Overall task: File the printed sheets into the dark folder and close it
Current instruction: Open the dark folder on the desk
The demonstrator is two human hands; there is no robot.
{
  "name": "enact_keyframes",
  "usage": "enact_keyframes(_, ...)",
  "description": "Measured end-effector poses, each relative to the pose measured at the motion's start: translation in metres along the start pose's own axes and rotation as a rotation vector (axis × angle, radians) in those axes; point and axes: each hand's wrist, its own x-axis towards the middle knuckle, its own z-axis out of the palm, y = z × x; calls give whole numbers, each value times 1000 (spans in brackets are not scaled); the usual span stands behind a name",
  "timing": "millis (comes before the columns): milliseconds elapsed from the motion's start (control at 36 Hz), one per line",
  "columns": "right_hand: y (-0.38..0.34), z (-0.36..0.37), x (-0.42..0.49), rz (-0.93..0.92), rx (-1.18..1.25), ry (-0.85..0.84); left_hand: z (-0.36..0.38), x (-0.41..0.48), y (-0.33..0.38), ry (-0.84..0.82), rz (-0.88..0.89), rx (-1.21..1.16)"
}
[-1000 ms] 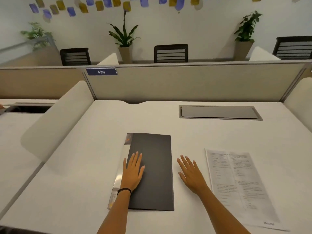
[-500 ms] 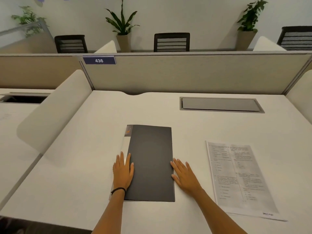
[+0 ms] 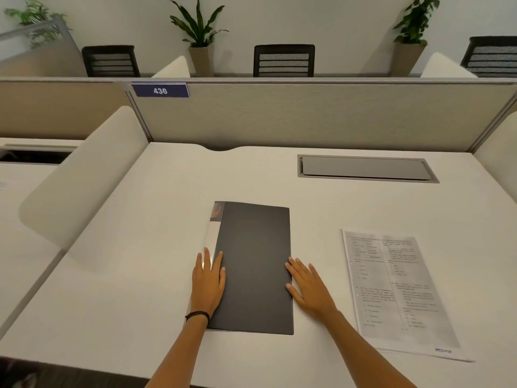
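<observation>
The dark folder [image 3: 253,264] lies closed and flat on the white desk [image 3: 167,219], its pale spine strip along the left side. My left hand [image 3: 208,284] rests flat on that spine edge, fingers together, a black band on the wrist. Flat on the desk, my right hand [image 3: 309,289] touches the folder's right edge with its fingertips. The printed sheets [image 3: 397,292] lie in a stack on the desk to the right of my right hand, apart from the folder.
A grey cable hatch [image 3: 366,168] is set into the desk at the back right. A beige partition [image 3: 307,116] with a "436" label [image 3: 160,91] closes the far side. Curved white dividers [image 3: 84,175] stand at left and right. Chairs and potted plants are beyond.
My left hand slid from the folder's cover to its left spine edge. My right hand moved left to the folder's right edge. The view tilted down.
</observation>
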Motion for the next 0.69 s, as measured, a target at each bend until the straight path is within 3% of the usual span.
enact_keyframes(278, 2, 1, 2, 42, 74, 29, 0, -2, 0, -42, 12, -38)
enact_keyframes(500, 2, 0, 2, 43, 83, 30, 2, -14, -20, -36, 141, -132)
enact_keyframes(694, 2, 0, 1, 36, 44, 30, 9, -37, -32, -90, 261, -15)
